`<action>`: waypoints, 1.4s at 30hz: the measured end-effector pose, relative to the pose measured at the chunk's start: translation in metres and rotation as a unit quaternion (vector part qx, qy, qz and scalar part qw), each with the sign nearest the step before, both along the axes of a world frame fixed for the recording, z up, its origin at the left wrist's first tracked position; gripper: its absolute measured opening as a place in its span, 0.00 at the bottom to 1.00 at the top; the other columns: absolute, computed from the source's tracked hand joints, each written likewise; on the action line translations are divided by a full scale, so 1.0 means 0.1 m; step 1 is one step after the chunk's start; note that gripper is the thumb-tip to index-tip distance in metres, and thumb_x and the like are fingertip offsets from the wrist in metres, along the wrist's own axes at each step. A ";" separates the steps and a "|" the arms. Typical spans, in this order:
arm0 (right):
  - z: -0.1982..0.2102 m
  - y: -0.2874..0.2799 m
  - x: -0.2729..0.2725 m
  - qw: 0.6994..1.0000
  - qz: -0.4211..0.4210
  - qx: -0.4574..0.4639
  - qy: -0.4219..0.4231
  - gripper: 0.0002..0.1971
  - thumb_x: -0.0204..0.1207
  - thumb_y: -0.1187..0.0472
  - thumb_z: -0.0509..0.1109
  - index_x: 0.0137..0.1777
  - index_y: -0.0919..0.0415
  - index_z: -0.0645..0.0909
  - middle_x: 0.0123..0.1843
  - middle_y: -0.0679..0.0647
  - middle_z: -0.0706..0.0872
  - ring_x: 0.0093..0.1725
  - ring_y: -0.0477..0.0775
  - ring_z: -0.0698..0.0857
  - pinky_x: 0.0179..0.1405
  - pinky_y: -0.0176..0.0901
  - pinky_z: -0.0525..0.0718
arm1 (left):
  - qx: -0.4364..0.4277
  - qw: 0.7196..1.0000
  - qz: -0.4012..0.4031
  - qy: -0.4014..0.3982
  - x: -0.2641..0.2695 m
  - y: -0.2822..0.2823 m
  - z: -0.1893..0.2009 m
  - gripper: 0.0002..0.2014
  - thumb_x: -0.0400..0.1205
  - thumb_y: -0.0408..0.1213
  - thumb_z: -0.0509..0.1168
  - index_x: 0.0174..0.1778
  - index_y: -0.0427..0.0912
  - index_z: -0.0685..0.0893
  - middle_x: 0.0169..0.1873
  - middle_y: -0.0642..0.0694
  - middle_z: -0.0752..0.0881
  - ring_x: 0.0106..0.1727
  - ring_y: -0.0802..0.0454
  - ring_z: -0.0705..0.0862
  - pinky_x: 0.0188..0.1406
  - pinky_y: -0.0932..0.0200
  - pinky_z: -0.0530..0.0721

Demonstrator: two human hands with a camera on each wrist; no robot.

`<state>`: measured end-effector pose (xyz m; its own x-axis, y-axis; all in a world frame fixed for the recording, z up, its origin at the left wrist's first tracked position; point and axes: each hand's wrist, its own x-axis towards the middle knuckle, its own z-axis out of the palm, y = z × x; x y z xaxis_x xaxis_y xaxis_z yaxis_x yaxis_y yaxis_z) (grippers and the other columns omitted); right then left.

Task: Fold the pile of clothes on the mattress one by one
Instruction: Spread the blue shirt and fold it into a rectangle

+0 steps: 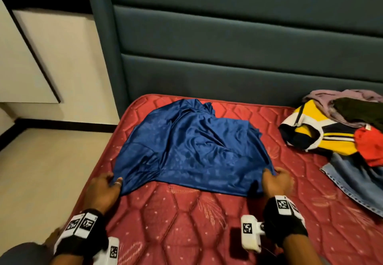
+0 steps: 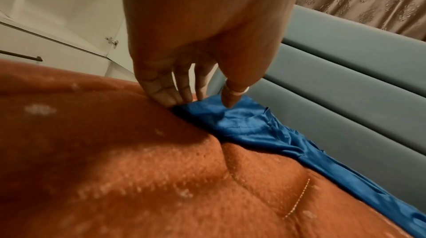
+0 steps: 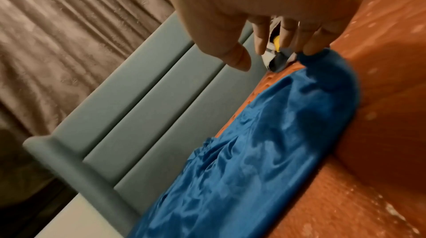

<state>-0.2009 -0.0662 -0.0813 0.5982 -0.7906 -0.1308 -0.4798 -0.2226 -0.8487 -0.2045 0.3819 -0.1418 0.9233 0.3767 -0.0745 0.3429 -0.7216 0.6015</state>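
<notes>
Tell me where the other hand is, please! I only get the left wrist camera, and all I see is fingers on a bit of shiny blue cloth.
Observer: The right hand is at the other near corner of the blue garment. Its fingertips are on the cloth and its thumb is apart.
Operator: Are there more clothes waiting?
Observer: Yes. A pile of clothes sits on the mattress to the right of the blue garment, against the headboard. It has a yellow garment, something red and some denim.
</notes>
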 end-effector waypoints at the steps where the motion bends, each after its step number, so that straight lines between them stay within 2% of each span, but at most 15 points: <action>1: -0.01 0.07 0.06 1.000 0.014 -0.025 -0.003 0.25 0.70 0.50 0.71 0.62 0.65 0.85 0.62 0.75 0.83 0.62 0.72 0.83 0.65 0.56 0.78 | 0.010 1.000 0.004 0.022 0.05 0.01 -0.04 0.19 0.80 0.51 0.69 0.54 0.38 0.89 0.51 0.32 0.90 0.55 0.33 0.88 0.54 0.44 0.85; 6: -0.13 0.59 0.27 0.981 0.128 -0.142 -0.020 0.14 0.76 0.62 0.74 0.60 0.65 0.86 0.66 0.74 0.80 0.68 0.74 0.77 0.70 0.58 0.73 | 0.037 0.995 0.068 0.059 0.18 0.01 0.00 0.26 0.76 0.56 0.73 0.57 0.37 0.85 0.58 0.28 0.86 0.60 0.28 0.83 0.61 0.42 0.82; 9: -0.20 1.06 0.33 0.962 0.209 -0.165 -0.060 0.10 0.74 0.65 0.75 0.55 0.66 0.87 0.59 0.71 0.82 0.62 0.73 0.80 0.69 0.53 0.72 | -0.021 0.997 0.061 0.044 0.24 0.04 0.04 0.22 0.75 0.54 0.76 0.53 0.40 0.84 0.49 0.39 0.90 0.54 0.35 0.87 0.52 0.50 0.81; 13: -0.23 1.80 0.33 0.907 0.386 -0.152 -0.075 0.04 0.75 0.63 0.72 0.44 0.59 0.88 0.47 0.57 0.88 0.52 0.60 0.86 0.59 0.54 0.83 | -0.010 0.998 -0.002 0.055 0.24 0.00 0.05 0.16 0.77 0.46 0.77 0.59 0.46 0.87 0.46 0.47 0.90 0.55 0.43 0.88 0.53 0.56 0.80; 17: -0.26 2.38 0.23 0.825 0.540 -0.158 -0.056 0.08 0.77 0.58 0.69 0.52 0.55 0.88 0.53 0.54 0.87 0.56 0.55 0.86 0.61 0.45 0.80 | -0.020 0.997 -0.060 0.031 0.20 0.05 -0.06 0.22 0.72 0.45 0.81 0.61 0.47 0.88 0.48 0.47 0.88 0.49 0.46 0.87 0.47 0.58 0.79; 19: -0.27 2.60 0.23 0.812 0.555 -0.179 -0.038 0.12 0.79 0.53 0.67 0.60 0.53 0.85 0.60 0.53 0.83 0.61 0.55 0.84 0.63 0.48 0.80 | -0.028 0.995 -0.090 0.019 0.21 0.11 -0.06 0.21 0.69 0.44 0.83 0.58 0.50 0.88 0.49 0.47 0.87 0.45 0.50 0.85 0.46 0.59 0.79; 22: -0.26 2.85 0.27 0.820 0.525 -0.225 0.026 0.20 0.83 0.47 0.65 0.70 0.54 0.76 0.69 0.53 0.76 0.67 0.59 0.80 0.64 0.53 0.77 | -0.007 0.994 -0.108 0.013 0.20 0.14 -0.03 0.07 0.73 0.41 0.79 0.38 0.56 0.87 0.38 0.56 0.87 0.41 0.53 0.86 0.41 0.59 0.79; 24: -0.28 2.95 0.31 0.833 0.498 -0.236 0.058 0.21 0.83 0.48 0.65 0.72 0.56 0.72 0.71 0.54 0.74 0.68 0.62 0.80 0.63 0.55 0.77 | -0.001 0.995 -0.095 0.018 0.20 0.14 -0.04 0.09 0.76 0.40 0.74 0.31 0.56 0.86 0.33 0.57 0.88 0.39 0.54 0.88 0.38 0.59 0.80; 27: -0.30 2.99 0.38 0.836 0.490 -0.240 0.055 0.13 0.81 0.60 0.63 0.63 0.58 0.77 0.66 0.58 0.81 0.65 0.64 0.83 0.59 0.54 0.80 | -0.035 0.996 -0.073 -0.030 0.19 0.16 0.02 0.08 0.79 0.38 0.72 0.35 0.54 0.86 0.37 0.54 0.89 0.40 0.52 0.88 0.38 0.59 0.80; 31: -0.25 2.76 0.39 0.883 0.441 -0.158 -0.023 0.11 0.74 0.61 0.67 0.53 0.58 0.88 0.53 0.59 0.89 0.54 0.60 0.87 0.58 0.46 0.79 | -0.219 0.964 -0.008 -0.148 0.15 0.12 0.20 0.03 0.82 0.25 0.68 0.45 0.35 0.86 0.40 0.45 0.89 0.39 0.60 0.84 0.35 0.78 0.76; 32: -0.23 2.67 0.39 0.898 0.415 -0.141 -0.048 0.11 0.73 0.60 0.68 0.53 0.57 0.89 0.50 0.57 0.90 0.52 0.58 0.88 0.57 0.45 0.80 | -0.273 0.948 0.002 -0.162 0.15 0.11 0.23 0.03 0.82 0.23 0.66 0.47 0.32 0.85 0.42 0.42 0.89 0.39 0.56 0.85 0.36 0.77 0.77; 34: -0.17 2.46 0.35 0.920 0.370 -0.098 -0.079 0.08 0.76 0.61 0.72 0.52 0.54 0.90 0.47 0.54 0.92 0.47 0.53 0.89 0.54 0.43 0.83 | -0.347 0.922 0.004 -0.169 0.16 0.07 0.28 0.04 0.84 0.23 0.64 0.48 0.33 0.83 0.44 0.39 0.90 0.43 0.49 0.87 0.40 0.64 0.81; 35: -0.14 2.36 0.32 0.925 0.363 -0.070 -0.093 0.08 0.77 0.63 0.73 0.51 0.51 0.89 0.45 0.52 0.92 0.45 0.50 0.89 0.53 0.42 0.84 | -0.358 0.918 -0.002 -0.168 0.15 0.03 0.33 0.05 0.84 0.23 0.64 0.48 0.34 0.83 0.44 0.40 0.90 0.43 0.49 0.88 0.41 0.62 0.81; 38: -0.04 2.13 0.20 0.919 0.369 0.014 -0.137 0.13 0.78 0.68 0.74 0.46 0.45 0.87 0.42 0.46 0.93 0.41 0.44 0.90 0.50 0.44 0.88 | -0.328 0.930 -0.045 -0.157 0.13 -0.12 0.36 0.05 0.82 0.22 0.66 0.49 0.34 0.84 0.41 0.44 0.88 0.35 0.64 0.83 0.36 0.75 0.78; 42: 0.25 1.88 -0.04 0.910 0.369 0.077 -0.171 0.11 0.79 0.71 0.71 0.48 0.53 0.87 0.37 0.47 0.91 0.32 0.50 0.88 0.31 0.39 0.82 | -0.332 0.931 -0.094 -0.118 0.12 -0.40 0.29 0.10 0.82 0.22 0.67 0.55 0.39 0.83 0.37 0.50 0.87 0.32 0.67 0.84 0.36 0.76 0.79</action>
<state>-0.2046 0.1213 -0.0561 0.9857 -0.1443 0.0870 0.0499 -0.2433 -0.9687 -0.1927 0.3414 -0.1129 0.9885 0.1500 -0.0194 0.0491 -0.1973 0.9791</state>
